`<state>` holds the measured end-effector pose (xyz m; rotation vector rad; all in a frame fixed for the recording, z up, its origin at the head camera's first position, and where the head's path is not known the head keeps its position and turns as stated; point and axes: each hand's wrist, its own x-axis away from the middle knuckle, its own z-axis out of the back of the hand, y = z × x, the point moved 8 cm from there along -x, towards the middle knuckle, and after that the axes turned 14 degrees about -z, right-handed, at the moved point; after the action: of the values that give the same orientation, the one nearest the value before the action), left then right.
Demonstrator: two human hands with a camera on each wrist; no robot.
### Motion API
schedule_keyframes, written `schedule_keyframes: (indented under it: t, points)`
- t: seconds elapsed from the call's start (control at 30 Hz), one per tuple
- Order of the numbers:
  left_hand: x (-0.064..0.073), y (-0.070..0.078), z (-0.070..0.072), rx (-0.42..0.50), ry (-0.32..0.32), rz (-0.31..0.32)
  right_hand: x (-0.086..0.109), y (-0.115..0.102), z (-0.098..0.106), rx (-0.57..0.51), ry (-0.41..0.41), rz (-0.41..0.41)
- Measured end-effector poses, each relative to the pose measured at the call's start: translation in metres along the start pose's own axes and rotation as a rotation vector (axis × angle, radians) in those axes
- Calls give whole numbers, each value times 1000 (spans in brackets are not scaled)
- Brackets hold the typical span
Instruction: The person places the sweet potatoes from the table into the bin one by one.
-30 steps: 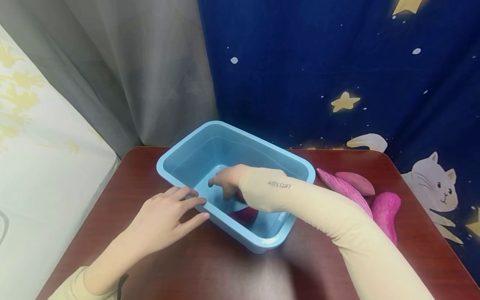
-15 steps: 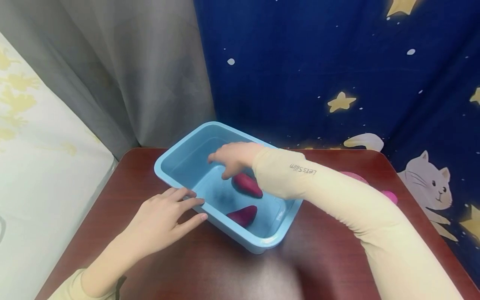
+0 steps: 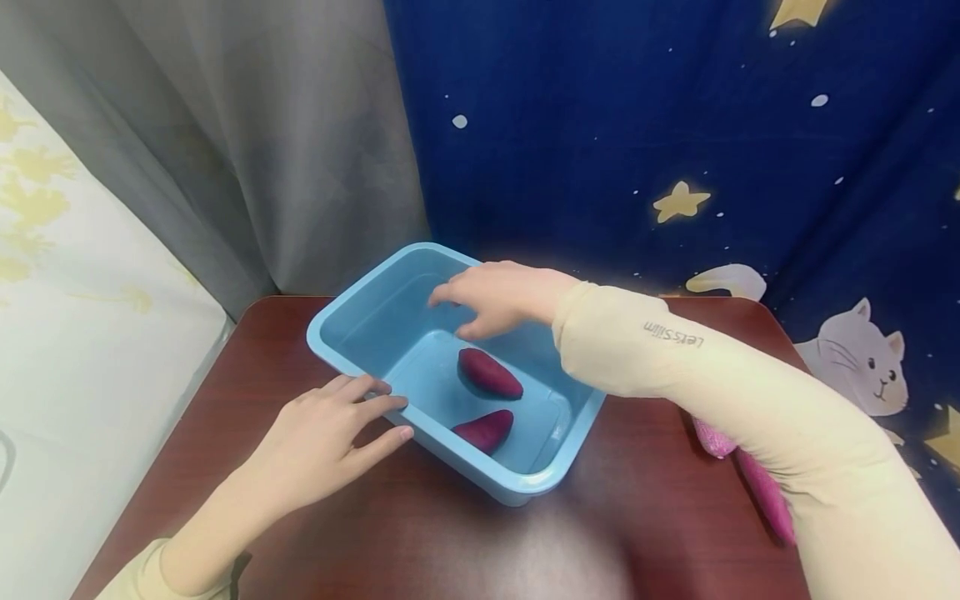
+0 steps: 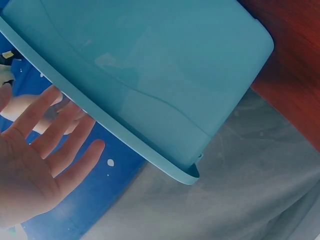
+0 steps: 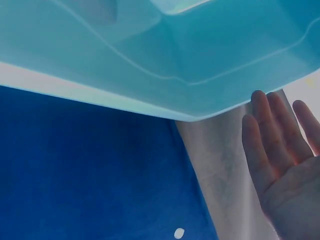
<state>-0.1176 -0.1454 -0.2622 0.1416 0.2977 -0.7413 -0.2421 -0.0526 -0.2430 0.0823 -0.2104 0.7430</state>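
A light blue plastic tub (image 3: 378, 321) stands at an angle on the table. Inside, on its floor, lie two smooth dark magenta pieces shaped like sweet potatoes, one farther back (image 3: 491, 372) and one nearer (image 3: 486, 431). My left hand (image 3: 322, 446) rests its fingertips on the tub's near left rim, fingers spread and fairly straight; the left wrist view shows the palm (image 4: 30, 165) beside that rim. Over the tub's back part hovers my right hand (image 3: 502, 296), holding nothing. Its fingers are loosely extended, as the right wrist view also shows (image 5: 285, 155).
Two brighter pink, elongated pieces, one speckled (image 3: 712, 437) and one slimmer (image 3: 767, 497), lie right of the tub, partly hidden by the right sleeve (image 3: 735, 383). The reddish-brown table (image 3: 450, 542) ends at a grey curtain (image 3: 322, 150) and a blue starry curtain (image 3: 555, 150).
My right hand has risen from low in the tub and shifted back and right, empty, uncovering the two dark magenta pieces. The left hand stays on the rim.
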Motion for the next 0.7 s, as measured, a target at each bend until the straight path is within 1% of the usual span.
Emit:
schedule_keyframes:
  t: [0.13, 0.33, 0.47, 0.7]
  points:
    - [0, 1, 1, -3, 3, 0, 8, 7, 7, -53, 37, 20]
    - [-1, 0, 1, 1, -5, 7, 19, 19, 14, -99, 105, 39]
    - [-1, -1, 0, 2, -9, 9, 24, 28, 14, -119, 132, 43]
    - [1, -3, -4, 2, -9, 16, 36, 43, 13, -158, 179, 26]
